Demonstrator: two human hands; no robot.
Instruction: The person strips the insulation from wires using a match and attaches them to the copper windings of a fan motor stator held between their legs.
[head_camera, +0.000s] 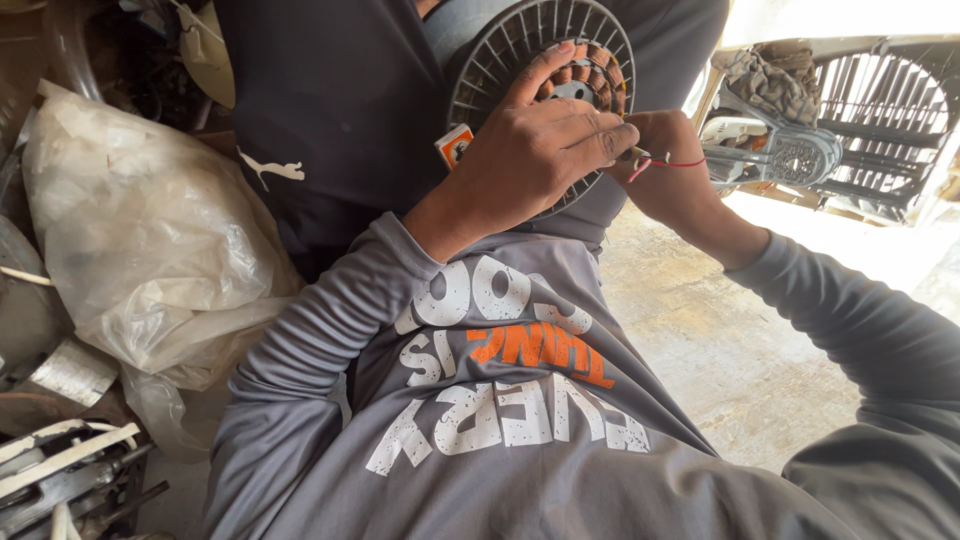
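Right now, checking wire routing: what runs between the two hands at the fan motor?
In the head view, a thin red wire spans the short gap from the left hand to the right hand.

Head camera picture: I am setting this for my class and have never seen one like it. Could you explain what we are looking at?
The camera sits on a person's head and looks down their grey shirt at their own two bare hands. The left hand steadies a round grey motor part with ribs and copper windings, held upright against the lap. The right hand pinches a thin red wire beside it. A crumpled plastic bag lies on the left, a grey fan grille on the right, over a concrete floor.
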